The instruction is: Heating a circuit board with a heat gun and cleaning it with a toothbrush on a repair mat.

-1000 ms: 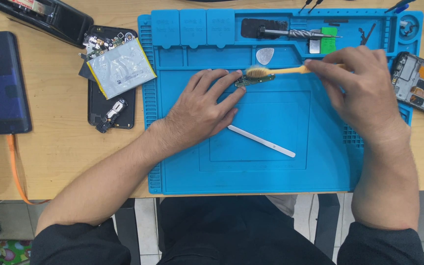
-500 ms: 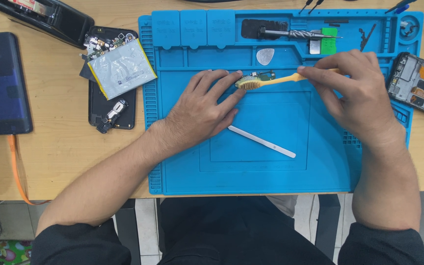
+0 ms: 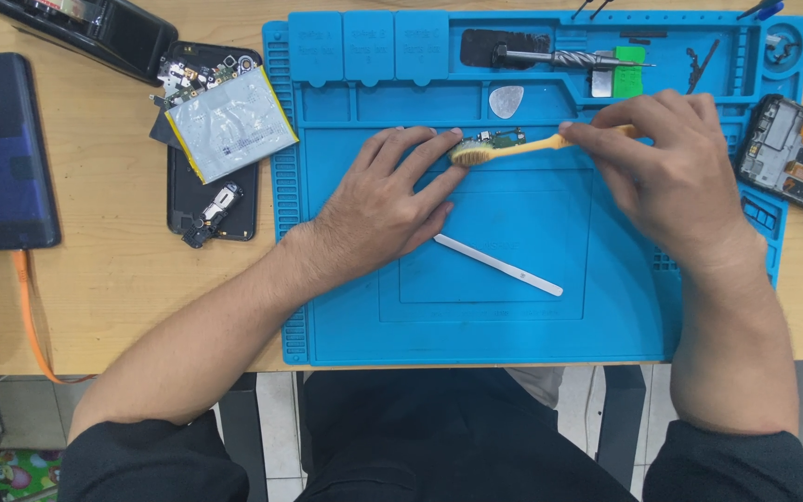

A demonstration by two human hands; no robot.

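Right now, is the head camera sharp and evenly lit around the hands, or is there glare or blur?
Head view: sharp on the left hand, right hand and yellow brush, no motion blur; even overhead light with soft shadows under the hands; mild sheen on the silver battery; the small circuit board is too small for fine detail.

Wooden tabletop (image 3: 123, 307). Blue work mat (image 3: 513, 325), bearing a flat white pry strip (image 3: 499, 265), grey pick (image 3: 506, 101), metal driver (image 3: 569, 59). Left of mat: silver battery pouch (image 3: 230, 121) on black phone shell (image 3: 192, 200); dark phone (image 3: 2, 153) with orange cable (image 3: 30, 316). Right edge: opened phone (image 3: 796, 153).
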